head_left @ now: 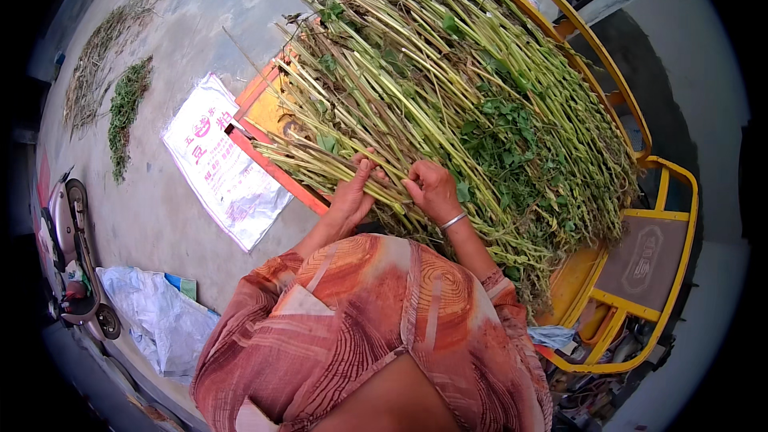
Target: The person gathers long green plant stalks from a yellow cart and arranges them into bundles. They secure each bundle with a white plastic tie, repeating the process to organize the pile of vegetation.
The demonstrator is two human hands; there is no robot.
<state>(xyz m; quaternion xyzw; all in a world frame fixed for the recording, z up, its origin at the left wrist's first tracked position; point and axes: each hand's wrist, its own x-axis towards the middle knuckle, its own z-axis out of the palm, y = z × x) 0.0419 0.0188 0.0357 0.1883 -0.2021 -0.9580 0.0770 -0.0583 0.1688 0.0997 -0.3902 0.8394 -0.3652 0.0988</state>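
A big heap of cut plant stalks, yellow-green with seed pods toward the right end, lies across a cart bed in front of me. My left hand is closed round a few stalks at the heap's near left side, thumb up. Just to its right, my right hand, a silver bangle at the wrist, is curled with thumb and finger pinched on the stalks between the two hands. Its other fingertips are hidden. Green leafy vines are tangled among the stalks.
The cart's yellow rail runs along the far right, with a seat frame nearer. A printed white sack lies left of the orange cart edge. Another sack, a scooter and plant piles are on the floor.
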